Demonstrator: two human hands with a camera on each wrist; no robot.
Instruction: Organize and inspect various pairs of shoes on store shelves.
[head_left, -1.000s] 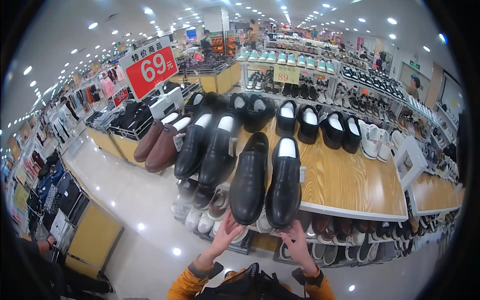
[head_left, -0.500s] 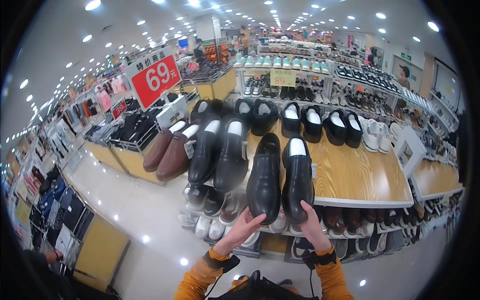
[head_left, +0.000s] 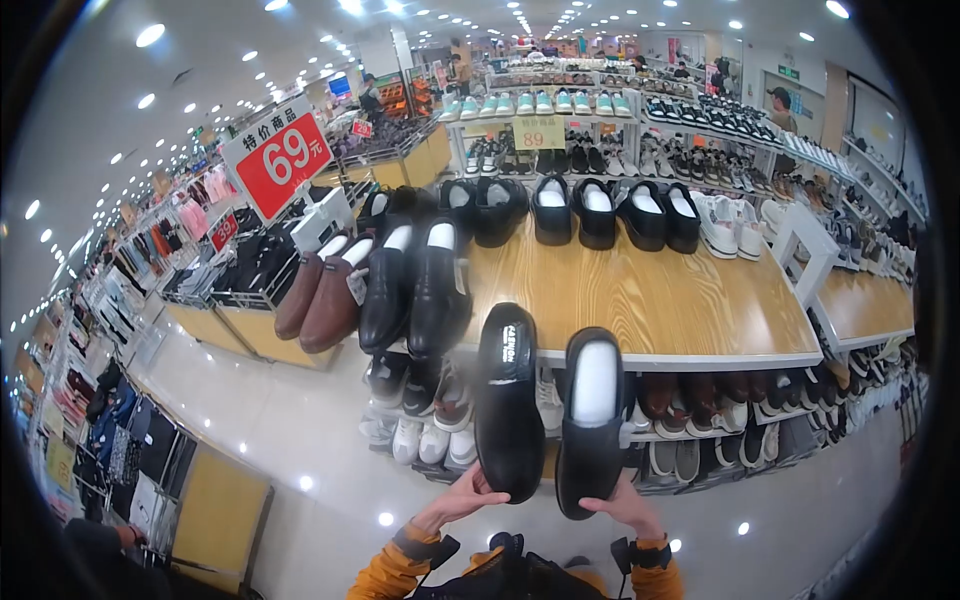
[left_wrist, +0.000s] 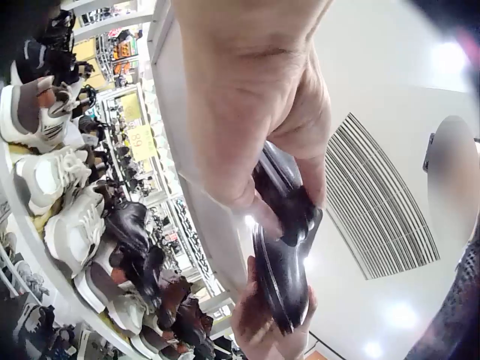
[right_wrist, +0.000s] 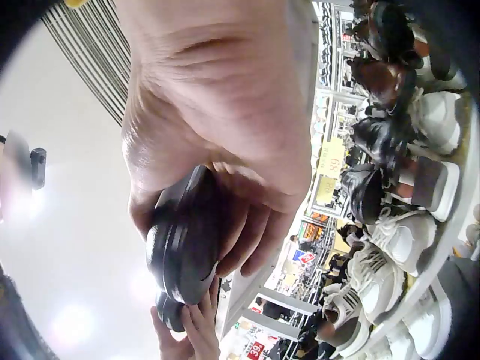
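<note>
My left hand [head_left: 465, 497] grips a black leather slip-on shoe [head_left: 510, 430] by its toe, thumb on top. In my right hand [head_left: 622, 503] is the matching slip-on shoe [head_left: 588, 465], also held at the toe. Both shoes point toward me, side by side with a narrow gap, in front of the wooden display table [head_left: 640, 300]. Lettering shows on the left shoe's insole; white stuffing [head_left: 597, 385] fills the right one's opening. From the right wrist view, fingers [right_wrist: 251, 232] curl under the shoe's sole.
On the table's left stand another black pair [head_left: 435, 295] and a brown pair [head_left: 332, 305]. Several black shoes [head_left: 595, 212] and white shoes [head_left: 722, 225] line its back. Lower shelves hold more shoes [head_left: 432, 440]. A red price sign [head_left: 283, 165] stands at left.
Both shoes have come off the table's front edge and back toward me, their heels now clear of the tabletop. My hands, at the toes a second ago, now hold them.
</note>
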